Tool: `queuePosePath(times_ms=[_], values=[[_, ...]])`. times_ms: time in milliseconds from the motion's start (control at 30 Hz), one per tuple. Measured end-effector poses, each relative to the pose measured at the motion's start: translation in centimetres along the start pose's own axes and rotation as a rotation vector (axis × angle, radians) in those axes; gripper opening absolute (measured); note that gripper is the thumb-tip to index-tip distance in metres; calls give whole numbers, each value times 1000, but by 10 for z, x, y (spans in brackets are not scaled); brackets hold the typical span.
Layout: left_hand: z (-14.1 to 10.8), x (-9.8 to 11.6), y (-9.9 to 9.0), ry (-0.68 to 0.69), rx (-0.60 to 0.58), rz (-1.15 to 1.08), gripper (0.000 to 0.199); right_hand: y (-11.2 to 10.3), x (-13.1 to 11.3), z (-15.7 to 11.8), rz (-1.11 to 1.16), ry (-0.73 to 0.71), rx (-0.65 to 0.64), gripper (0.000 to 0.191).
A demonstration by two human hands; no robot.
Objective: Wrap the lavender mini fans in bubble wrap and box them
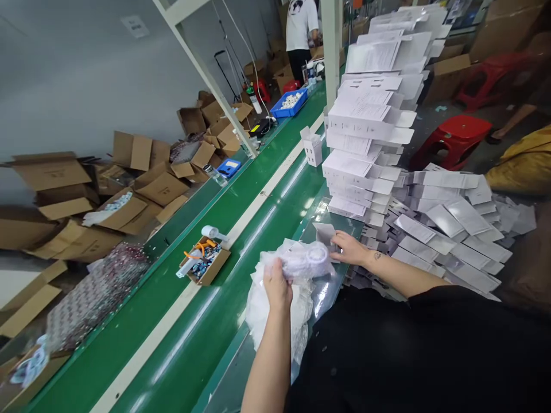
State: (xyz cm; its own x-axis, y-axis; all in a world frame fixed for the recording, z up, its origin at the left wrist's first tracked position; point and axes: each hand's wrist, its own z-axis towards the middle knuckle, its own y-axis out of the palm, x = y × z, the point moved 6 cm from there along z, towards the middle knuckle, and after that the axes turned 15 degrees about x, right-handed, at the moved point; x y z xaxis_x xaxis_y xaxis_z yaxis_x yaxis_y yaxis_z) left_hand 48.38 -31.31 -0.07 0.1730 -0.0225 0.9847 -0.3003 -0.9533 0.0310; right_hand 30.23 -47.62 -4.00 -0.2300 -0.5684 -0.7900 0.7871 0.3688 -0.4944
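My left hand is closed around a white device in a clear plastic bag, its round end pointing right. The device's exact kind is hard to make out through the film. Just to the right, my right hand grips a white carton with a raised flap; the bagged device overlaps part of it. Below the left hand lies a pile of clear plastic bags on the table edge. Beyond my right hand rises a tall stack of white cartons.
A green conveyor runs diagonally past me, bearing a small cardboard box of parts and an upright white carton. More flattened cartons lie at right near a red stool. A co-worker stands at the far end.
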Motion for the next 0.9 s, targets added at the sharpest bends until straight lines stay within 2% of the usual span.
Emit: queuePosePath(times_ms=[100,167,267,333,367,433,500,600,733,800,900], values=[[0,-5,36,47,-83,22,46,2,13,-8,63,18,25,42],[-2,3,50,186,-108,123,45,-4,20,-10,47,65,55,54],[-17,24,67,593,-148,417,36,-6,24,-13,17,103,35,59],[-37,30,87,879,-256,650,24,-3,23,-15,24,94,23,57],[-46,27,98,972,-323,770,19,-1,23,-17,32,94,31,57],[-60,13,117,1040,-433,997,16,2,24,-22,62,115,52,58],[-70,-3,126,1038,-495,1134,23,5,27,-28,102,154,61,60],[-88,-21,126,1106,-608,1154,39,2,32,-37,169,232,113,59],[-107,-28,112,1206,-808,1102,34,-12,28,-36,241,307,162,56],[-108,-15,104,1214,-799,1007,37,-23,17,-22,229,306,157,54],[-89,15,78,1108,-608,809,29,-33,-4,25,219,240,124,59]])
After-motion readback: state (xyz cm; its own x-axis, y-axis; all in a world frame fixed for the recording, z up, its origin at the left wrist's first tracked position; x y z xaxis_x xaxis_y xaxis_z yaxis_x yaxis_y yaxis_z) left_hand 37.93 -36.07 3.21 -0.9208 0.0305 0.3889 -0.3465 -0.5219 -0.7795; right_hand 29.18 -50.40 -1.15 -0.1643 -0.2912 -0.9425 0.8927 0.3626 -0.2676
